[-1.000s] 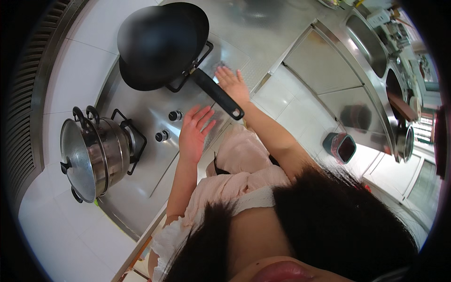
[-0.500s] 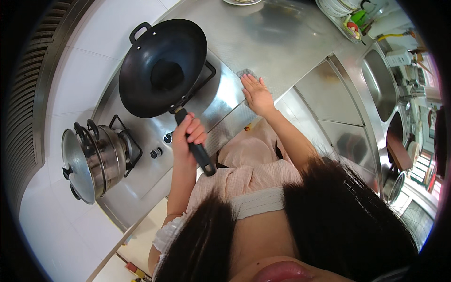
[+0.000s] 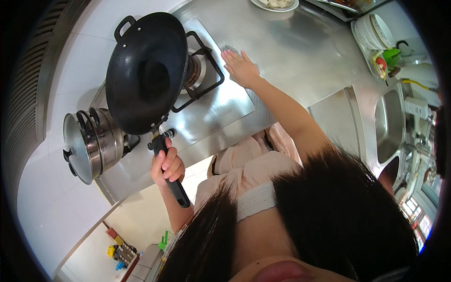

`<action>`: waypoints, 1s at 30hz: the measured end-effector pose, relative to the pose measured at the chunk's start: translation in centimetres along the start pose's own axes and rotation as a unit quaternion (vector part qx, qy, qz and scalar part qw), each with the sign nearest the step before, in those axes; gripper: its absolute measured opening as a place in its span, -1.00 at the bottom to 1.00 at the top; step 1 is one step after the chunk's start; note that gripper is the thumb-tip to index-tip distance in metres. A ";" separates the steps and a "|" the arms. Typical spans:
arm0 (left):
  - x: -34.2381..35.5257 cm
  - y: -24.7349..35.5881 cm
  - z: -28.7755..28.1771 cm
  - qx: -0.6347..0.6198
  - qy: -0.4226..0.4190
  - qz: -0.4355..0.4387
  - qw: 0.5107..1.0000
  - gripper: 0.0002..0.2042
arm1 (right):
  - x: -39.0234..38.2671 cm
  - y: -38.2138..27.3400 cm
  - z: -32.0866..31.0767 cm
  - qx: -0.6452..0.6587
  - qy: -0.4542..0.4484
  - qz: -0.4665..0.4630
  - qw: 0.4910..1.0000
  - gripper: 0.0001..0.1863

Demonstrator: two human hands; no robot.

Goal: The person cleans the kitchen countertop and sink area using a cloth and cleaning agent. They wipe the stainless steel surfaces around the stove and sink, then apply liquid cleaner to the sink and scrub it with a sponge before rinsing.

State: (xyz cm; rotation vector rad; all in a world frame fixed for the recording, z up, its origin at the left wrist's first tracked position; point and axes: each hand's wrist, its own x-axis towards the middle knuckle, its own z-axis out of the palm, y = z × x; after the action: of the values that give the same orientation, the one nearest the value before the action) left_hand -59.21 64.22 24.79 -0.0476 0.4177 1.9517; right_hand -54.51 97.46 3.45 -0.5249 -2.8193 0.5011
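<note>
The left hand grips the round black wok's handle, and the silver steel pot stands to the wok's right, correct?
No, the head view shows the silver steel pot left of the round black wok; the left hand grips the wok's long black handle.

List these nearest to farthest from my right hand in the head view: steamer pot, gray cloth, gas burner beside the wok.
1. Gray cloth: beneath the right hand.
2. Gas burner: left, beside the wok.
3. Steamer pot: far left.
</note>
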 end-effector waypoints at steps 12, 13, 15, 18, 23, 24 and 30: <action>0.8 -2.3 1.6 -0.034 -0.031 0.048 0.998 -0.76 | 12.2 2.8 2.2 -0.050 0.020 0.019 0.998 -0.49; 0.6 -2.4 1.6 -0.035 -0.034 0.048 0.998 -0.77 | 12.0 2.8 2.1 -0.049 0.019 0.015 0.998 -0.49; 0.1 -2.4 1.6 0.010 -0.008 0.054 0.998 -0.75 | 10.9 2.3 1.7 -0.027 0.008 0.001 1.000 -0.51; -0.1 -2.7 1.6 0.053 0.034 0.059 0.996 -0.73 | 7.3 2.3 1.5 -0.008 -0.001 -0.010 1.000 -0.52; 0.8 -2.8 1.2 0.097 0.058 0.029 0.993 -0.73 | -1.5 1.2 -0.6 0.000 -0.013 -0.031 0.999 -0.54; 0.8 -2.9 1.2 0.098 0.058 0.020 0.993 -0.74 | -3.3 0.9 -1.0 0.007 -0.009 -0.039 0.999 -0.55; 1.2 -3.8 0.4 0.099 0.075 0.005 0.992 -0.78 | -9.1 -0.2 -2.4 0.028 0.001 -0.047 0.999 -0.57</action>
State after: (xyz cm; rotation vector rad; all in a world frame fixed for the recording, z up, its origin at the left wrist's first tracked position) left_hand -56.25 66.74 23.90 -0.0652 0.7099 1.9145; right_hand -45.60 94.51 4.27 -0.3809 -2.8038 0.5587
